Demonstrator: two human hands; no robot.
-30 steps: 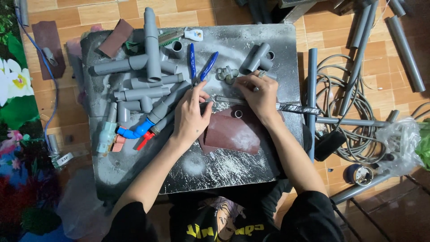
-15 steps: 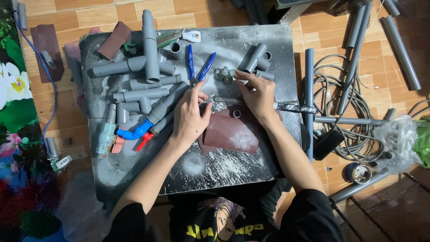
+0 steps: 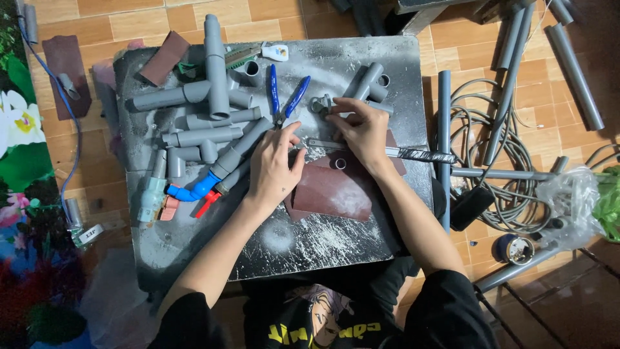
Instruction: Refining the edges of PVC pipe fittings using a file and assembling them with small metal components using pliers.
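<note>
Left hand [image 3: 274, 165] pinches one end of the thin metal blade [image 3: 361, 148] just above the brown sandpaper sheet [image 3: 336, 190], right hand [image 3: 361, 129] presses on it; keep it flat, fingers off edge.

An orange-brown tiled floor [image 3: 155, 19] surrounds a low, dusty grey work table [image 3: 194, 245], with a flowered mat [image 3: 19, 148] alongside.
</note>
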